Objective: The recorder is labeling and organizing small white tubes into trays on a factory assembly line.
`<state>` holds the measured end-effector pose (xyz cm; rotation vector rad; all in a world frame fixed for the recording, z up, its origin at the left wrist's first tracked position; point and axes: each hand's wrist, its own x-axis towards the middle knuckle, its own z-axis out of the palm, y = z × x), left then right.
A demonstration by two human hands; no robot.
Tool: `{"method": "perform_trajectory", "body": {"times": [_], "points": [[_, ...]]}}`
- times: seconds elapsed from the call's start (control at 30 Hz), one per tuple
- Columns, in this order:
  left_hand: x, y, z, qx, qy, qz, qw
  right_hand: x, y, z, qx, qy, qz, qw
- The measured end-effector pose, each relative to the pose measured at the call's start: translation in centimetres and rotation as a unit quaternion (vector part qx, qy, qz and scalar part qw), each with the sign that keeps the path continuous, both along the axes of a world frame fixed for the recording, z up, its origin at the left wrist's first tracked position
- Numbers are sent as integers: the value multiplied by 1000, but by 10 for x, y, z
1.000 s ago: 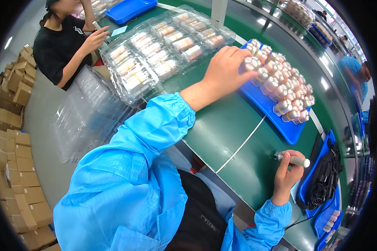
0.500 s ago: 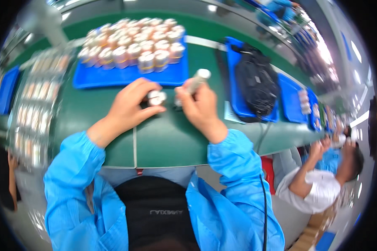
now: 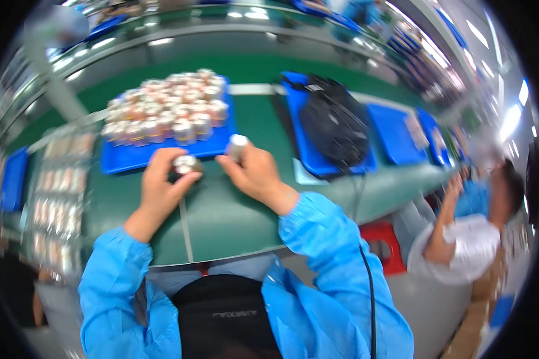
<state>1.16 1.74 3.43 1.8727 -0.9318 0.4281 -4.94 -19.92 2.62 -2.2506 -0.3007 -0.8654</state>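
My left hand (image 3: 157, 188) is closed round a small dark cylinder (image 3: 185, 164) with a silvery-white top, thumb and fingers on its sides. To its right, over the green table, my right hand (image 3: 255, 172) grips a short pale cylinder (image 3: 236, 147) with a white end sticking up past the fingers. Motion blur hides the finer details of both pieces. Just beyond my hands lies a blue tray (image 3: 124, 161), crowded with several rows of small copper-and-silver cylinders (image 3: 156, 113). The two held pieces are apart.
Clear packs of similar cylinders (image 3: 57, 179) stand at the left. On the right, another blue tray (image 3: 308, 157) carries a black bag (image 3: 335, 122), with further blue trays (image 3: 395, 134) beyond. A cable (image 3: 368, 281) runs along my right sleeve. A person (image 3: 455, 239) sits at the far right.
The whole view has shifted, with the far side of the table now lower in it. The pale cylinder in my right hand has turned more upright. Both hands keep their pieces.
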Motion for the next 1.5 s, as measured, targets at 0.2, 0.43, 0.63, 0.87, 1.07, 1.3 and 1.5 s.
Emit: {"method": "perform_trajectory", "body": {"times": [0.2, 0.43, 0.63, 0.87, 1.07, 1.3, 1.5], "points": [[0, 2, -6, 42, 59, -62, 995, -10, 4, 2, 14, 5, 13, 1000], [-3, 5, 0, 62, 50, -57, 995, -7, 4, 5, 31, 18, 27, 999], [2, 4, -5, 37, 17, -53, 998, -7, 2, 7, 35, 26, 28, 999], [2, 11, -6, 68, 78, -78, 991, -4, 5, 4, 13, 11, 13, 1000], [2, 8, -10, 65, 76, -93, 991, -7, 0, -5, 61, 48, 26, 997], [4, 10, -11, 60, 66, -88, 992, -4, -1, -5, 65, 48, 31, 996], [4, 9, -12, 56, 63, -90, 992, -4, -4, -6, 53, 39, 29, 997]]}}
